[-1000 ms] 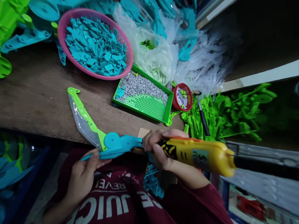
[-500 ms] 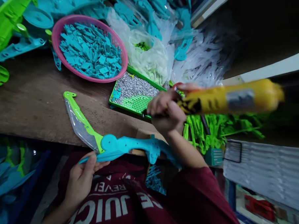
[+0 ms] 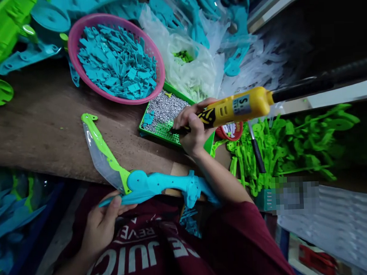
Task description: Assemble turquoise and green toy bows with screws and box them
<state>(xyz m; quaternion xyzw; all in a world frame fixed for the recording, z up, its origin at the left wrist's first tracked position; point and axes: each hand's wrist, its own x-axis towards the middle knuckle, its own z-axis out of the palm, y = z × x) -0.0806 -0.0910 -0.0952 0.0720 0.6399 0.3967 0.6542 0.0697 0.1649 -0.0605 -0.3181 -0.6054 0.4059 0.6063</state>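
My left hand (image 3: 103, 222) pinches the pointed lower edge of a blue plastic toy part (image 3: 161, 182) at the front edge of the bench. Joined to that part's left end is a lime-green and clear curved blade piece (image 3: 103, 155), which angles up over the bench. My right hand (image 3: 193, 127) is wrapped around a yellow electric screwdriver (image 3: 241, 106), its dark tip pointing left. The tip is over a green perforated tray (image 3: 208, 144) that holds a heap of small silver screws (image 3: 167, 108). Whether the tip touches a screw I cannot tell.
Behind the tray stands a pink basket (image 3: 117, 99) of small blue pieces, beside a clear plastic bag (image 3: 195, 74). Lime-green parts (image 3: 278, 149) are piled at the right, with a black-handled tool (image 3: 257, 152) among them. A red basket (image 3: 236, 131) sits by the tray.
My right hand and the electric screwdriver have moved left and lower over the tray, and the screwdriver's rear has swung left. The left hand keeps its hold on the blue part.
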